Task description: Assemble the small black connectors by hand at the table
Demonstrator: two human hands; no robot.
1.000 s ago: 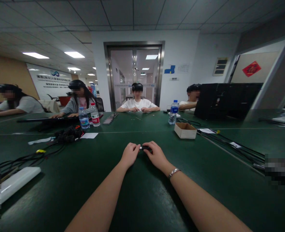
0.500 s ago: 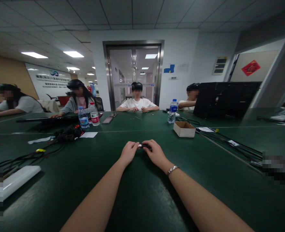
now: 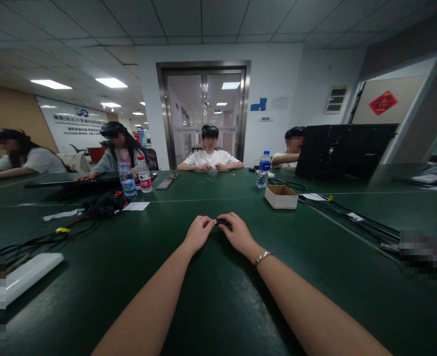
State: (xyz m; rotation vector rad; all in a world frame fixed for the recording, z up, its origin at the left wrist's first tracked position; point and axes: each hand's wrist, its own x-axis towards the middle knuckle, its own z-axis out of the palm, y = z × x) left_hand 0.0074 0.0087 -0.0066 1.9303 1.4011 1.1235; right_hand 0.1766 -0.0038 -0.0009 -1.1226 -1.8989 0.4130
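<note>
Over the middle of the green table (image 3: 159,277), both my hands meet at a small dark stick-like object (image 3: 221,222) with a silvery end. The fingers of my right hand (image 3: 236,231) are closed round its dark part. At the silvery end, the thumb and fingertips of my left hand (image 3: 199,232) are pinched together on it. Much of the object lies hidden behind my fingers, so its exact kind does not show. A silver bracelet (image 3: 263,257) circles my right wrist.
An open cardboard box (image 3: 282,199) and a water bottle (image 3: 264,170) stand ahead to the right. Two bottles (image 3: 127,180) and black cables (image 3: 105,204) are at the left. A monitor (image 3: 342,151) rises at the right. Several people sit around the table, one person (image 3: 211,158) opposite.
Less of the silvery end shows between my hands now; my left fingertips have moved slightly right, closer to my right hand. The whole view has shifted a little.
</note>
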